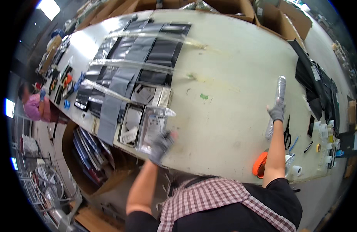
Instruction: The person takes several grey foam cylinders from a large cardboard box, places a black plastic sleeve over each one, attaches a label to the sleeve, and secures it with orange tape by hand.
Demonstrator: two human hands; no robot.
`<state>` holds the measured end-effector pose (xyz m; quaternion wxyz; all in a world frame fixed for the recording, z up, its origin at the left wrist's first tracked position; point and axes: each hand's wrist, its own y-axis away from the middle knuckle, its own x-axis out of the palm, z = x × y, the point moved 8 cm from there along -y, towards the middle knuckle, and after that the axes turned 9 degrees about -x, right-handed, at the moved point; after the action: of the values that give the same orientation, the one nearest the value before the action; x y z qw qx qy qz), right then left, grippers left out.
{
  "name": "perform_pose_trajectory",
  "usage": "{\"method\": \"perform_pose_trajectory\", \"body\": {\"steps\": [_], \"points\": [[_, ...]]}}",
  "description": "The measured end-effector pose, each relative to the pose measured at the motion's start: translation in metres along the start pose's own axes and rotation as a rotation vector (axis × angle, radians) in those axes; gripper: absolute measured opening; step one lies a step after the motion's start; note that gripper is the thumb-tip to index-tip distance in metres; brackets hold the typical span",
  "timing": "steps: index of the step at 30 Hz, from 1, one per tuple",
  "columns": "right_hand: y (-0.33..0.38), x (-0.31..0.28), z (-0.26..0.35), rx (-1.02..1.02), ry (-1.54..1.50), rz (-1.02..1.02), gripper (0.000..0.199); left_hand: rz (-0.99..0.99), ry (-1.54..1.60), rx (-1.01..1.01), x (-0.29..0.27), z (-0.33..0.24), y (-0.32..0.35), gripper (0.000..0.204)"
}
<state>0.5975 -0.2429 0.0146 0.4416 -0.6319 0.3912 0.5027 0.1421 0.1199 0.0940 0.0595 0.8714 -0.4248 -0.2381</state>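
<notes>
My right hand (277, 111), in a grey glove, is closed around a slim roll in shiny clear wrap (281, 88) on the right side of the table. Another shiny wrapped length (269, 130) shows below the hand; I cannot tell if it is the same piece. My left hand (160, 149), also gloved, is smeared by motion at the near edge of a clear plastic tray (150, 125) of printed labels. Beside that tray stands a dark-rimmed box (129, 127) with white labels. Black and grey plastic bags (134, 58) lie beyond, under clear strips.
Black scissors (288, 135), an orange tape roll (260, 165), a blue pen (294, 143) and several small tape rolls (323, 129) lie at right. Black sheeting (310, 81) hangs over the right edge. A carton (72, 170) stands below left. A co-worker (33, 106) is at far left.
</notes>
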Motion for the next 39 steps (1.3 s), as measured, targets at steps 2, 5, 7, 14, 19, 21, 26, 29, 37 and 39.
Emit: {"method": "perform_pose_trajectory", "body": {"steps": [2, 5, 7, 14, 19, 21, 26, 29, 37, 39], "points": [[0.041, -0.005, 0.033, 0.011, -0.053, 0.273, 0.076, -0.257, 0.009, 0.089, -0.072, 0.013, -0.058, 0.013], [0.084, -0.001, 0.044, -0.09, -0.227, 0.254, 0.074, -0.476, -0.473, 0.516, -0.123, -0.051, -0.153, 0.018], [0.133, -0.037, 0.106, -0.079, -0.147, 0.404, 0.074, -0.24, -0.689, 0.496, -0.133, -0.024, -0.228, 0.018], [0.223, -0.063, 0.119, -0.142, -0.309, 0.357, 0.066, 0.421, -1.508, 0.573, -0.084, 0.024, -0.312, 0.023], [0.192, -0.141, 0.19, -0.387, -0.324, -0.165, 0.051, 0.271, -1.479, 0.422, -0.085, 0.03, -0.328, 0.02], [0.173, -0.177, 0.256, -0.469, -0.79, -0.154, 0.034, 0.261, -1.395, 0.163, -0.104, 0.001, -0.318, 0.018], [0.162, -0.122, 0.422, 0.059, -2.132, 1.243, 0.056, 0.109, -0.579, 0.611, -0.165, -0.108, -0.193, 0.017], [0.168, -0.119, 0.495, 0.34, -2.152, 1.743, 0.052, 0.609, -0.37, 0.682, -0.124, -0.122, -0.091, 0.019], [0.086, -0.107, 0.383, -0.451, -2.037, 0.432, 0.044, 0.196, -0.658, 0.37, 0.025, 0.014, -0.019, 0.024], [0.083, -0.08, 0.293, -0.211, -1.661, 0.203, 0.064, 0.173, -0.643, 0.31, 0.08, 0.017, -0.021, 0.024]]}}
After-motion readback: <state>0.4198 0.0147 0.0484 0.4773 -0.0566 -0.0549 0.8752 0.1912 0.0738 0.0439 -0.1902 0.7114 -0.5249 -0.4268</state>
